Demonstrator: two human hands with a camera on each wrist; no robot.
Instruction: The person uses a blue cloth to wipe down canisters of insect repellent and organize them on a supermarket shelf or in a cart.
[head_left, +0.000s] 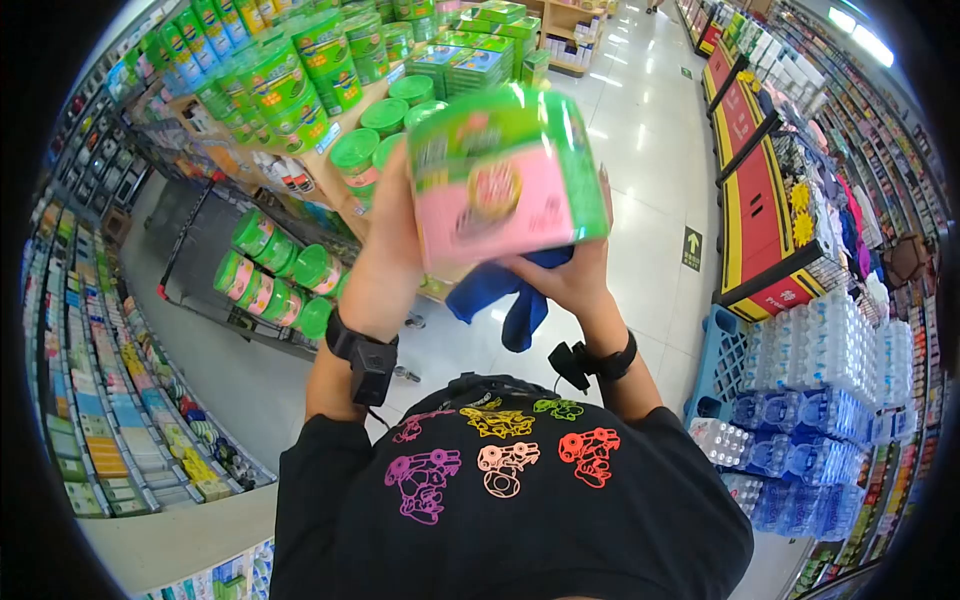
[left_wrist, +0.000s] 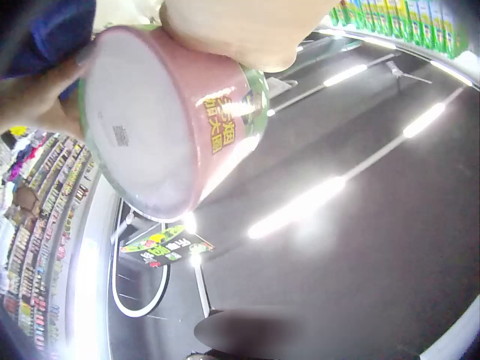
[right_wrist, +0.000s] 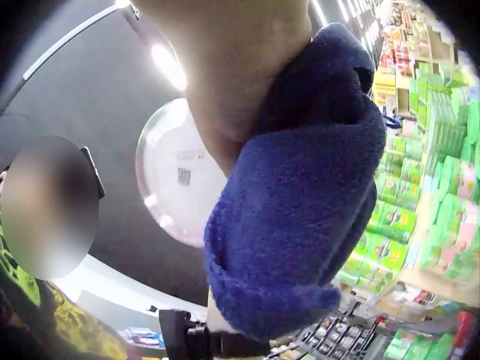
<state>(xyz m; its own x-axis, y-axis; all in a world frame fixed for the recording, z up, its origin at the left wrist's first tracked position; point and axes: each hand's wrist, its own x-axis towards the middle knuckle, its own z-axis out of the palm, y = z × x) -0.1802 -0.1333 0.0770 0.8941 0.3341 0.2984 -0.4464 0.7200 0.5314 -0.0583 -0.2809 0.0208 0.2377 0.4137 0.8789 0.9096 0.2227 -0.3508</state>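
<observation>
A green and pink tub (head_left: 495,190) is held up between both hands, somewhat blurred in the head view. The left hand (head_left: 397,225) grips its left side. At the lower right side, the right hand (head_left: 578,275) holds the tub, with a thumb under the base. A blue cloth (head_left: 515,302) hangs from the right hand below the tub. In the left wrist view the tub's pale base (left_wrist: 139,127) and pink side show. The right wrist view has the blue cloth (right_wrist: 300,202) covering much of the right hand, with the tub's base (right_wrist: 180,172) behind it.
Shelves with green tubs (head_left: 385,115) stand ahead to the left. A cart (head_left: 200,260) holding several green and pink tubs is at the left. On the right are red and yellow display bins (head_left: 757,215) and bottled water packs (head_left: 810,400). A tiled aisle (head_left: 640,130) runs ahead.
</observation>
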